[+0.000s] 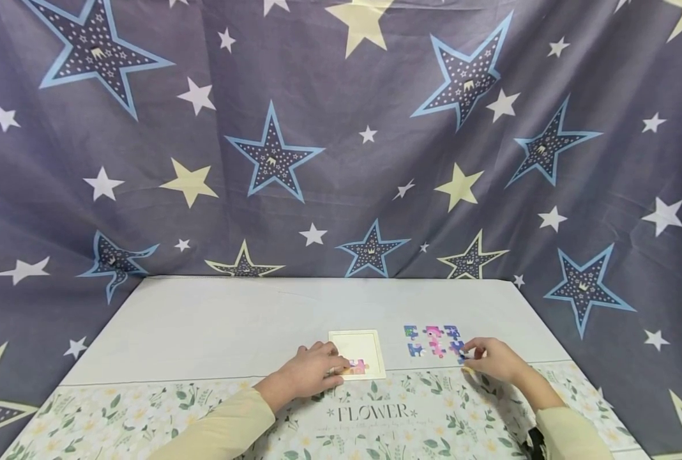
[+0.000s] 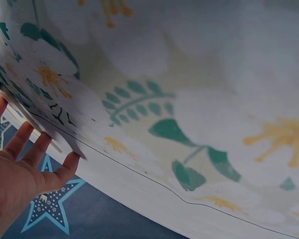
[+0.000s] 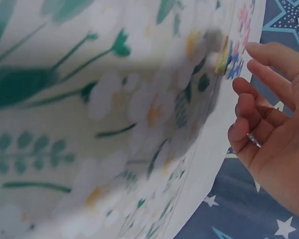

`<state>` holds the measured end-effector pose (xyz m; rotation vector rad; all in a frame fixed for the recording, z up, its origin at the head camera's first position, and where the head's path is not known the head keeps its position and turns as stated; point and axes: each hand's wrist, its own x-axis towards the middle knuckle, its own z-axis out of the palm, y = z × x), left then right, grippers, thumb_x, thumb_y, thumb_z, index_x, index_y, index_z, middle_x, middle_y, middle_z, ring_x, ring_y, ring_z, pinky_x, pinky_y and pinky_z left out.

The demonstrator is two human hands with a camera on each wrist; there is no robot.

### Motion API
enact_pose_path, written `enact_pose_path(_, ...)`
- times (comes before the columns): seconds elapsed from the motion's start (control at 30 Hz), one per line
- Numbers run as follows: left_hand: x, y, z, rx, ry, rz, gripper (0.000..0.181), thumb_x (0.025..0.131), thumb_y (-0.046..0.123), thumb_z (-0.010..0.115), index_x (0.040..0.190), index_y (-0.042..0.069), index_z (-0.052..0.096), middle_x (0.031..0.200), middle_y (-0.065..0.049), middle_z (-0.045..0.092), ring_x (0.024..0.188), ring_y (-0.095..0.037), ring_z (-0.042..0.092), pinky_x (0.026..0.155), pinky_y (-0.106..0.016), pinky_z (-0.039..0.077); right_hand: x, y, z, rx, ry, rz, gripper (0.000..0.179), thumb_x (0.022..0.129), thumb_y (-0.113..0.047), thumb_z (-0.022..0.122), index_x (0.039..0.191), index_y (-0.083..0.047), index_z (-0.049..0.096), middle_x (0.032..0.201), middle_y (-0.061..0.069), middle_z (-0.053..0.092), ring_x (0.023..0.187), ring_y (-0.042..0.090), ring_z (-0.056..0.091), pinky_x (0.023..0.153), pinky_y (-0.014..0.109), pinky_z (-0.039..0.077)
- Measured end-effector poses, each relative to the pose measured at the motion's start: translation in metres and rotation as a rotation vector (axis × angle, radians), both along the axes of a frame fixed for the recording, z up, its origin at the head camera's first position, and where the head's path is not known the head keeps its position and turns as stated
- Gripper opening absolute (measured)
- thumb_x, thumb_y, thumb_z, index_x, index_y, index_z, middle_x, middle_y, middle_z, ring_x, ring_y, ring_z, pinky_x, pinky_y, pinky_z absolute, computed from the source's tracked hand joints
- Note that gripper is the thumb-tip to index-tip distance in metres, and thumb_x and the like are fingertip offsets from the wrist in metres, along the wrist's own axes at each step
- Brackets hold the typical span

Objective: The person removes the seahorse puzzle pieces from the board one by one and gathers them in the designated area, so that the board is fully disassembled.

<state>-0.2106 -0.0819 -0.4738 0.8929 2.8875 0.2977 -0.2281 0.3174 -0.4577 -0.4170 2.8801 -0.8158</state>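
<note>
A cream puzzle tray lies flat near mid-table, with pink jigsaw pieces in its lower left part. My left hand rests on the tray's left side, one fingertip reaching over the rim by those pieces. From the left wrist, the left hand shows spread fingers against the tray's edge. To the right, my right hand has its fingertips at the near right end of loose puzzle pieces. The right wrist view has that hand's fingers loosely bent beside a yellow-edged piece.
The loose pieces, blue and pink, lie on the white part of the tabletop. Nearer me is a floral cloth with the word FLOWER. A dark curtain with stars hangs behind the table and at its sides.
</note>
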Motion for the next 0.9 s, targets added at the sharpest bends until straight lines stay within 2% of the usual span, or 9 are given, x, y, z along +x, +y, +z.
enact_pose_path(0.17,0.001,0.0,0.0,0.0,0.0,-0.004,0.035,0.09,0.045,0.054,0.123,0.034,0.059,0.116,0.002,0.055,0.105,-0.015,0.05,0.087,-0.05,0.042,-0.004,-0.01,0.001,-0.047,0.016,0.038,0.028,0.086,-0.018,0.067,0.107,-0.001,0.065,0.077,0.002,0.057,0.059,0.008,0.044,0.051,0.025,0.038)
enact_pose_path(0.27,0.0,-0.001,0.0,-0.001,0.0,-0.004,0.035,0.09,0.045,0.054,0.124,0.034,0.059,0.117,0.002,0.055,0.106,-0.016,0.05,0.087,-0.05,0.042,-0.007,-0.017,-0.001,-0.109,-0.011,0.058,0.03,0.087,-0.017,0.065,0.11,0.002,0.063,0.08,0.004,0.057,0.059,0.009,0.049,0.051,0.025,0.044)
enact_pose_path(0.4,-0.001,0.0,0.0,0.009,0.0,-0.015,0.034,0.091,0.045,0.054,0.123,0.035,0.059,0.117,0.002,0.055,0.105,-0.016,0.05,0.086,-0.049,0.043,-0.009,-0.028,-0.001,-0.142,-0.044,0.057,0.032,0.087,-0.017,0.065,0.113,0.003,0.062,0.081,0.006,0.055,0.054,0.009,0.049,0.049,0.027,0.046)
enact_pose_path(0.5,-0.001,0.0,-0.001,0.015,-0.001,-0.022,0.033,0.091,0.044,0.054,0.122,0.034,0.059,0.117,0.002,0.055,0.104,-0.015,0.05,0.084,-0.048,0.043,-0.01,-0.038,0.0,-0.132,-0.029,0.072,0.03,0.087,-0.017,0.065,0.111,0.001,0.063,0.08,0.006,0.055,0.052,0.007,0.044,0.047,0.026,0.043)
enact_pose_path(0.7,-0.002,-0.001,-0.002,0.018,-0.005,-0.016,0.033,0.09,0.045,0.055,0.122,0.034,0.06,0.116,0.003,0.055,0.103,-0.014,0.05,0.085,-0.048,0.042,-0.016,-0.057,-0.003,-0.147,0.035,0.116,0.026,0.085,-0.015,0.068,0.106,0.0,0.065,0.081,0.004,0.059,0.062,0.01,0.045,0.051,0.024,0.04)
enact_pose_path(0.9,-0.002,-0.002,-0.003,0.013,0.005,-0.019,0.033,0.091,0.044,0.055,0.122,0.034,0.06,0.116,0.003,0.054,0.103,-0.014,0.049,0.085,-0.049,0.042,-0.02,-0.073,-0.007,-0.175,0.024,0.131,0.028,0.084,-0.017,0.068,0.107,0.0,0.065,0.081,0.004,0.06,0.062,0.01,0.046,0.053,0.023,0.041)
